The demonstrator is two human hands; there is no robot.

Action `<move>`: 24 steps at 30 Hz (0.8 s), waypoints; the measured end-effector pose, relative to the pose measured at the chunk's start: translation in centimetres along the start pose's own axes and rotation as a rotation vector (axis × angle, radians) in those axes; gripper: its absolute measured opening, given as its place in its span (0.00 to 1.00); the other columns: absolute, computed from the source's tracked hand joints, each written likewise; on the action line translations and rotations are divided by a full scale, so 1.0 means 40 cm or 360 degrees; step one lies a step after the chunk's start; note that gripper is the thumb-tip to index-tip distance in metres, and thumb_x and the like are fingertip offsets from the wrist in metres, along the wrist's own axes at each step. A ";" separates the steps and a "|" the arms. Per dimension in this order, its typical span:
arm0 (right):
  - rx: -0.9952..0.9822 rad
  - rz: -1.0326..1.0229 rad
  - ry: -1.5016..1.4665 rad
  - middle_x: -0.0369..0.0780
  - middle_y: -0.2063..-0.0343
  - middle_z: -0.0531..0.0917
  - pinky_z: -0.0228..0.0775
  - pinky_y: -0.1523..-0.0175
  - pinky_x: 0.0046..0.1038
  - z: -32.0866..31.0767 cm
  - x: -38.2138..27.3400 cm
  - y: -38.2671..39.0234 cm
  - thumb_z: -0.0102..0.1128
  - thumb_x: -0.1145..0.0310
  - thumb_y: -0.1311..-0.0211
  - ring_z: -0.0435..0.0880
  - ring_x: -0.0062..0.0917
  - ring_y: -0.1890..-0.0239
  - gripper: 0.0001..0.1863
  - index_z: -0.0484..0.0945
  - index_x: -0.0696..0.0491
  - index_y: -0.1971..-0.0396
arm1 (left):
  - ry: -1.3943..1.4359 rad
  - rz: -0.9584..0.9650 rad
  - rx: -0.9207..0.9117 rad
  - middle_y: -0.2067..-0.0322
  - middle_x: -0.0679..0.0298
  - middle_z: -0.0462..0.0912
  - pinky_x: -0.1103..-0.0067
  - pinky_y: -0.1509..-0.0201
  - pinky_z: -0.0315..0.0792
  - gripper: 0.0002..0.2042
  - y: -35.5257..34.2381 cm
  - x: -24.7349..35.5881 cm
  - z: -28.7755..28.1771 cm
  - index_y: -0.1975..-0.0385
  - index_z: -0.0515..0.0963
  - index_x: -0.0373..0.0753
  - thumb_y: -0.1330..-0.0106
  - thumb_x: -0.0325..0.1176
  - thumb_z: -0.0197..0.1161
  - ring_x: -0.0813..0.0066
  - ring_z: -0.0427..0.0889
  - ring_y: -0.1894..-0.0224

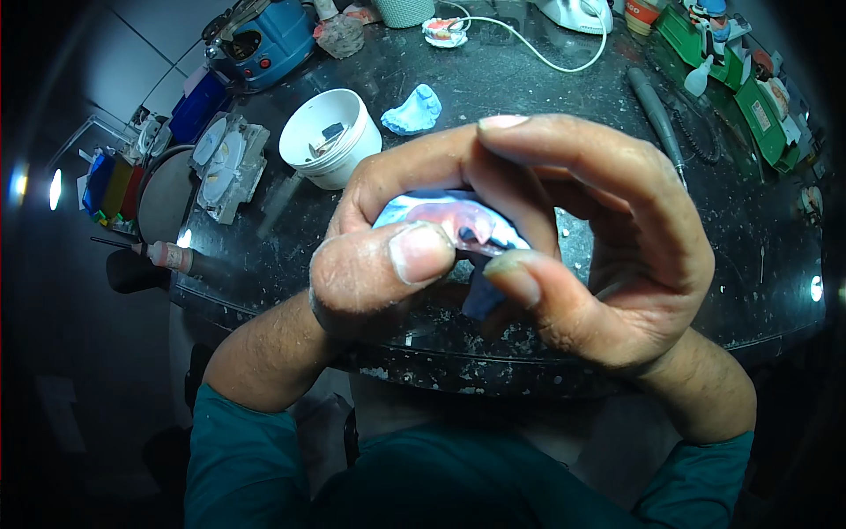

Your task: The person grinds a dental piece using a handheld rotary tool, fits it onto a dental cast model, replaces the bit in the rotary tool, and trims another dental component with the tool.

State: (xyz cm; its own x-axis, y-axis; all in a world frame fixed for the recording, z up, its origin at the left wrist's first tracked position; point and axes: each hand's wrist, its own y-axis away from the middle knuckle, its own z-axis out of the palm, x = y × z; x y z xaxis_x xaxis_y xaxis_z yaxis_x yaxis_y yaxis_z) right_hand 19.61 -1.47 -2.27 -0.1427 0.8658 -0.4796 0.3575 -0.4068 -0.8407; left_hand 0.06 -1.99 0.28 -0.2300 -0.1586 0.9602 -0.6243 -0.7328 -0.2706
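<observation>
Both hands are raised above the black, paint-flecked, glossy bench (538, 93), and the 2 thumbs come near each other at the front of a pale blue, curved dental cast (401, 204). The left hand (357, 260) has its fingers clamped on this cast, thumb on the near side and bent index finger along the far side. Between these fingers, a glossy, translucent pink plate (441, 214) lies over the cast's surface, with a small dark gap near the thumb tip. The right hand (648, 273) arches around from the other side: its thumb tip sits at the cast's right end, while its index finger bends over the left fingers, wide apart from that thumb. Whether its remaining fingers grip the cast from below, I cannot tell.

Beyond the left fingers stands a round white plastic tub (345, 172) with small pieces inside, and just right of it lies 1 more pale blue dental cast (416, 112). Beyond the right fingers rests a slim grey handpiece (650, 104). Far left of the fingers sits a boxy blue machine (286, 44); far right, green plastic bins (765, 128).
</observation>
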 end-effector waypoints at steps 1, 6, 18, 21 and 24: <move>-0.0015 -0.0028 0.0030 0.53 0.46 0.76 0.71 0.36 0.36 -0.002 0.003 0.000 0.68 0.74 0.43 0.79 0.37 0.44 0.30 0.67 0.69 0.43 | 0.0018 -0.0023 -0.0012 0.70 0.47 0.80 0.72 0.60 0.74 0.28 0.001 0.000 0.001 0.62 0.75 0.30 0.49 0.53 0.51 0.60 0.80 0.66; -0.0049 -0.0132 0.0053 0.55 0.48 0.76 0.74 0.39 0.35 -0.001 0.005 -0.004 0.69 0.73 0.44 0.80 0.37 0.45 0.31 0.67 0.70 0.44 | 0.0044 -0.0060 0.0050 0.68 0.45 0.81 0.71 0.57 0.76 0.32 0.010 0.007 0.005 0.55 0.72 0.28 0.49 0.52 0.53 0.57 0.81 0.65; -0.0016 -0.0230 0.0042 0.55 0.50 0.78 0.76 0.41 0.34 0.002 0.012 -0.006 0.71 0.71 0.47 0.82 0.37 0.48 0.31 0.69 0.71 0.47 | 0.0061 -0.0160 0.0073 0.65 0.44 0.82 0.70 0.51 0.75 0.34 0.022 0.021 0.018 0.50 0.70 0.28 0.51 0.50 0.55 0.59 0.82 0.62; -0.0012 -0.0263 0.0010 0.56 0.50 0.78 0.77 0.42 0.34 0.003 0.015 -0.008 0.72 0.71 0.48 0.82 0.37 0.48 0.32 0.69 0.72 0.46 | 0.0057 -0.0177 0.0107 0.65 0.44 0.82 0.70 0.50 0.75 0.35 0.026 0.028 0.025 0.49 0.69 0.28 0.52 0.50 0.55 0.59 0.82 0.62; -0.0020 -0.0283 -0.0002 0.56 0.50 0.78 0.76 0.42 0.34 0.005 0.015 -0.011 0.72 0.71 0.49 0.82 0.38 0.48 0.33 0.68 0.72 0.46 | 0.0039 -0.0168 0.0134 0.65 0.44 0.82 0.70 0.51 0.76 0.35 0.025 0.028 0.021 0.48 0.69 0.28 0.52 0.50 0.55 0.59 0.82 0.62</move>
State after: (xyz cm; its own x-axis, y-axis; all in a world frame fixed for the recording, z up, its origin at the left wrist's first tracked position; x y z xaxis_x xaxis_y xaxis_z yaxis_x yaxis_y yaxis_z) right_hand 19.20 -0.84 -2.22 -0.2057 0.9234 -0.3240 0.3378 -0.2437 -0.9091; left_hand -0.19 -3.47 1.16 -0.1848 -0.0622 0.9808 -0.5816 -0.7975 -0.1602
